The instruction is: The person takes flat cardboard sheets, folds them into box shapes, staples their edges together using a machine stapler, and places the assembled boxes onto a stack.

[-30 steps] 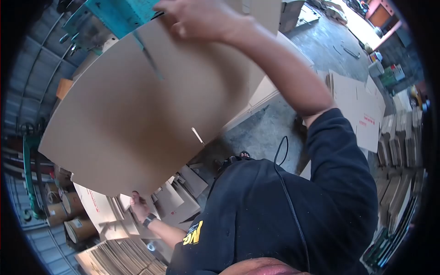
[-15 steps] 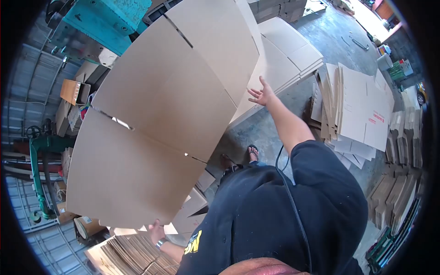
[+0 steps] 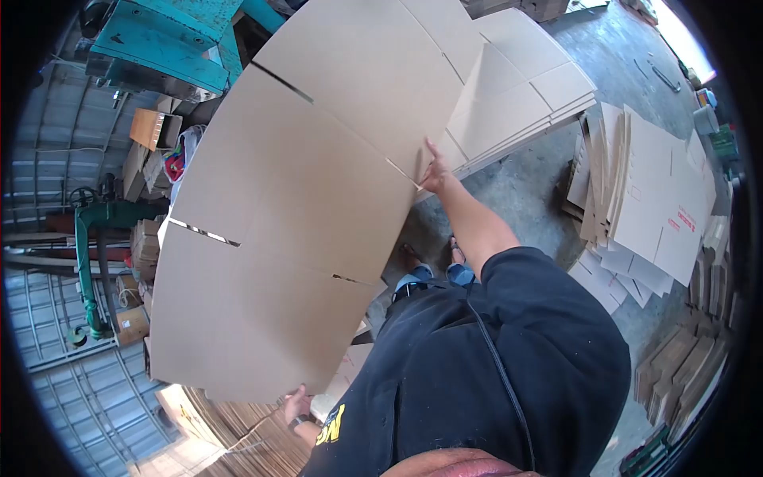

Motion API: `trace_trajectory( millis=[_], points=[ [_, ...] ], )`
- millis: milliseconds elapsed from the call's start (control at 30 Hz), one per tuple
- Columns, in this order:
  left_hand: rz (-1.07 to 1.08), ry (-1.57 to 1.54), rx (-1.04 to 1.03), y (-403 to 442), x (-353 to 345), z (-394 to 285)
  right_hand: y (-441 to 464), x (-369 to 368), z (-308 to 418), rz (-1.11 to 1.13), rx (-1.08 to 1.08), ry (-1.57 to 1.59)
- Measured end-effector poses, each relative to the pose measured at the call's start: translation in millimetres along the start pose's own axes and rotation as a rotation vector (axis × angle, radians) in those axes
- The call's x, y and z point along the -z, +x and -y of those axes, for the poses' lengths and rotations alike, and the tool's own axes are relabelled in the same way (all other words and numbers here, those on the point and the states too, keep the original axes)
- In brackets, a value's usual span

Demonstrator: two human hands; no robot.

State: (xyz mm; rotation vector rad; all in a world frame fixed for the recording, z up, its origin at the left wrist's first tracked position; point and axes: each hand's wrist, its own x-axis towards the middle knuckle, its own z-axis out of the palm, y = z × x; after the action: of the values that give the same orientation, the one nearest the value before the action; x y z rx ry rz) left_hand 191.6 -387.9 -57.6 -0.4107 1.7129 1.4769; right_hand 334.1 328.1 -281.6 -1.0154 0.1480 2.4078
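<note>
The left hand (image 3: 297, 403) has its fingers closed on the near rim of 1 large cardboard sheet (image 3: 294, 183), which spreads forward from them. The right hand (image 3: 435, 172) is at the sheet's side edge, thumb standing apart; its other fingers are partly hidden, so I cannot tell whether they grip. At least 4 slots show in the sheet, 1 of them just beside the right fingers.

With so little rim held, the broad panel could sag or crease along its slot lines if the 2 hands lift unevenly. Its far edge could also snag on something beyond.

Just below the left fingers is 1 bundle of packed cardboard (image 3: 274, 449). Beyond the right fingers lies 1 stack of flat sheets (image 3: 548, 71); well to their right, 1 printed pile (image 3: 652, 183). Farthest ahead of the left fingers, past the sheet, is 1 teal machine (image 3: 159, 67).
</note>
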Motion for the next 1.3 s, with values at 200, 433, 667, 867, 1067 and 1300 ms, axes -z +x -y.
trace_trajectory(
  millis=[200, 433, 667, 867, 1067, 1300],
  points=[
    [-0.257, 0.269, -0.078, 8, 37, 60, -33, 53, 57, -0.007, 0.305, -0.174],
    [-0.229, -0.041, -0.188, 45, -19, 49, -135, 59, 96, -0.103, 0.678, -0.256],
    [-0.157, 0.384, -0.131, 92, -79, -65, -157, 101, 210, -0.166, 0.572, -0.16],
    [-0.258, 0.765, -0.221, 79, -152, -158, -110, 138, 234, -0.384, 0.786, -0.666],
    [-0.388, 1.075, -0.371, 89, -202, -220, -152, 90, 283, -0.072, 0.62, -0.148],
    [-0.263, 1.213, -0.395, 73, -269, -242, -74, 179, 379, -0.147, 0.682, -0.387]
  ],
)
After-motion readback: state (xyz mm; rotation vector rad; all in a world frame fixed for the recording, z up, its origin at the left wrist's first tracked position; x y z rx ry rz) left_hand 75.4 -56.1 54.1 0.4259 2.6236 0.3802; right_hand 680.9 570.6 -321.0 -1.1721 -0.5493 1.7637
